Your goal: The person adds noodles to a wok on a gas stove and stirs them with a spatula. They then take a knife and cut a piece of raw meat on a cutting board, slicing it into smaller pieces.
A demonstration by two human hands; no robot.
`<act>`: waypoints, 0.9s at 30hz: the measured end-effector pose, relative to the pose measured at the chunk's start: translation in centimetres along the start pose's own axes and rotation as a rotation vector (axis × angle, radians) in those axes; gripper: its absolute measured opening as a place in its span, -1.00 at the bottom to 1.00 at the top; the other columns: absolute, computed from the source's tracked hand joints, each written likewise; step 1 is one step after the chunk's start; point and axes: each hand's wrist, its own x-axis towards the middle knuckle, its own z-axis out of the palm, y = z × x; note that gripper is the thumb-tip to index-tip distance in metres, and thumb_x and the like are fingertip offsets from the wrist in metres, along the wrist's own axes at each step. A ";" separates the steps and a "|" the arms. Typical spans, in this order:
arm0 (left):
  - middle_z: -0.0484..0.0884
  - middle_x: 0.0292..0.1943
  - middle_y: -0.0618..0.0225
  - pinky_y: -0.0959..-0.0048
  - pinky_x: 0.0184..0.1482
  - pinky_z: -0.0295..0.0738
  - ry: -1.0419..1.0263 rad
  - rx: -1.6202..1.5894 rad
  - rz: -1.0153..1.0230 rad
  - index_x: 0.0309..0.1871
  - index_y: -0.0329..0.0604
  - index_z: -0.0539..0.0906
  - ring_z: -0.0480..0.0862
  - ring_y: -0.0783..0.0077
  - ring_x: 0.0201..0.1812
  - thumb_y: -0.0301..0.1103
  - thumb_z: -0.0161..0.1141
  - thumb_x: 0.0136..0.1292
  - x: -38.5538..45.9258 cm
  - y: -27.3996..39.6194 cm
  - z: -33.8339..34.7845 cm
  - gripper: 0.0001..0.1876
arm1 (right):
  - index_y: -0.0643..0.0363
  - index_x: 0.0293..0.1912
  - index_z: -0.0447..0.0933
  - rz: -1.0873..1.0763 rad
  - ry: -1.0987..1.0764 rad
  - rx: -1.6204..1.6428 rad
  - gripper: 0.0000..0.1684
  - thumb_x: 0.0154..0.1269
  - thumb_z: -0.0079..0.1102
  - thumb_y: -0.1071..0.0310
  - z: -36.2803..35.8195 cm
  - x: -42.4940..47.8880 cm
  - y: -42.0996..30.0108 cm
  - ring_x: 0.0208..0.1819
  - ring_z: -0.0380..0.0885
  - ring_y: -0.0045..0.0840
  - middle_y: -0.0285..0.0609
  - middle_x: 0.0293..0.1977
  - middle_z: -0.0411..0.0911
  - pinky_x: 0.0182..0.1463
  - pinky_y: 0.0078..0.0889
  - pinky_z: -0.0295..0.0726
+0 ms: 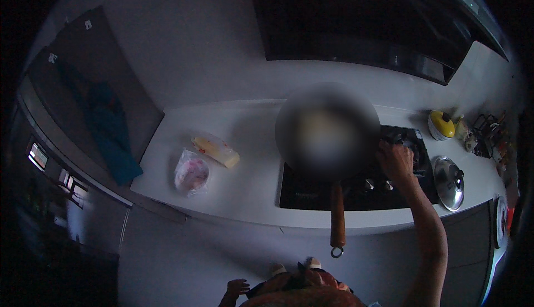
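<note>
A dark wok (pixel 288 140) with a wooden handle (pixel 338 219) sits on the black gas hob (pixel 304 198); a blur covers its middle, so its contents cannot be made out. My right hand (pixel 395 158) is at the wok's right rim, fingers bent, over the right burner area. Whether it grips the rim or something small there cannot be told. Low in the view, beside my body, my left hand (pixel 238 287) hangs away from the counter with nothing visible in it. A wrapped pale yellow food item (pixel 215 150) and a plastic bag with pinkish contents (pixel 192 175) lie on the left of the counter.
A metal lid (pixel 449 184) rests right of the hob. Behind it stands a pot with a yellow lid (pixel 442 125), near a dark rack (pixel 484 140) with several items. The range hood (pixel 354 27) overhangs the back. A teal apron or cloth (pixel 108 127) hangs at left.
</note>
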 end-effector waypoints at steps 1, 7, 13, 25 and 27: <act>0.56 -0.01 -0.01 0.10 -0.15 0.59 -0.039 0.096 0.079 0.17 -0.27 0.38 0.63 0.03 -0.10 -0.14 -0.20 0.36 0.4 1.2 0.4 -0.54 | -0.04 -0.01 0.54 0.009 0.027 -0.008 -0.64 0.14 0.16 0.25 -0.4 -0.3 0.9 -0.38 0.60 -0.14 -0.04 -0.47 0.59 -0.31 -0.09 0.55; 0.56 -0.01 -0.04 0.10 -0.16 0.59 0.049 -0.448 -0.288 0.16 -0.30 0.38 0.63 0.01 -0.10 -0.14 -0.20 0.37 1.3 1.9 0.4 -0.54 | -0.05 -0.05 0.56 0.074 -0.019 -0.026 -0.66 0.13 0.12 0.26 1.6 1.1 0.4 -0.36 0.60 -0.11 -0.02 -0.46 0.59 -0.28 -0.05 0.56; 0.55 -0.01 -0.05 0.08 -0.14 0.59 0.074 -0.446 -0.355 0.16 -0.31 0.37 0.62 -0.03 -0.08 -0.16 -0.24 0.38 1.6 1.0 0.3 -0.54 | -0.01 -0.19 0.56 -0.016 -0.129 -0.077 -0.77 0.14 0.09 0.23 -0.4 0.1 -1.3 -0.36 0.59 -0.11 -0.03 -0.45 0.58 -0.29 -0.06 0.56; 0.55 -0.02 -0.06 0.10 -0.15 0.59 0.047 -0.474 -0.342 0.18 -0.31 0.35 0.63 -0.02 -0.09 -0.18 -0.22 0.36 3.3 2.1 -0.1 -0.54 | -0.14 -0.17 0.61 -0.049 -0.218 -0.012 -0.75 0.24 0.06 0.05 -4.8 -3.5 -1.2 -0.38 0.61 -0.20 -0.12 -0.50 0.58 -0.32 -0.15 0.57; 0.56 -0.03 -0.05 0.09 -0.14 0.58 0.046 -0.485 -0.336 0.19 -0.31 0.35 0.63 0.00 -0.09 -0.18 -0.21 0.35 2.6 2.4 -0.3 -0.54 | -0.20 -0.14 0.61 -0.057 -0.285 -0.016 -0.76 0.26 0.07 0.06 -5.0 -3.7 -0.8 -0.40 0.61 -0.23 -0.13 -0.48 0.59 -0.33 -0.19 0.58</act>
